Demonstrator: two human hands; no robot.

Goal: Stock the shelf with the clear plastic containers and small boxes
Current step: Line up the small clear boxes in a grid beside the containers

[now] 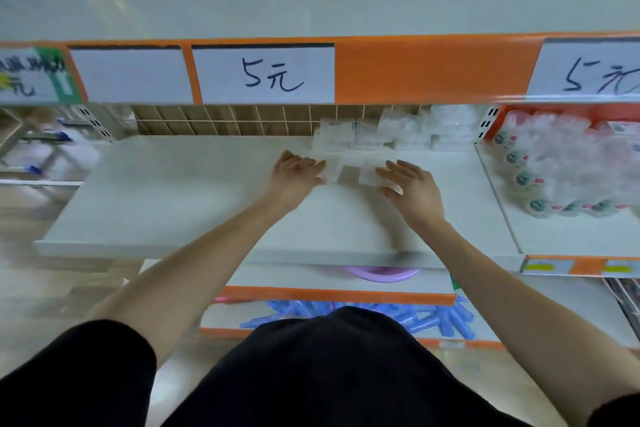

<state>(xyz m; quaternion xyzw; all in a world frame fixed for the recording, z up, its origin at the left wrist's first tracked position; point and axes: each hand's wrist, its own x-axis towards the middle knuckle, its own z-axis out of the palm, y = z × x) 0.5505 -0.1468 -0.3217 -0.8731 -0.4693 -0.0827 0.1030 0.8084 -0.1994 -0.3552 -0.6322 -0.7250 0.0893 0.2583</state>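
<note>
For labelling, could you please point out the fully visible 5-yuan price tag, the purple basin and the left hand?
price tag (266,74): head view, centre of the paper.
purple basin (382,276): head view, visible rim.
left hand (296,173): head view, back of hand.

Grip: left hand (296,172) holds left container (330,170); right hand (412,184) holds right container (372,172); the two sit side by side over the shelf (207,204).
Behind grip: stacked containers (391,130) at the shelf back, toward the right.
Above grip: price tag (266,74).
Right of grip: bottles (554,166) on the neighbouring shelf.
Below grip: basin (382,274).
</note>
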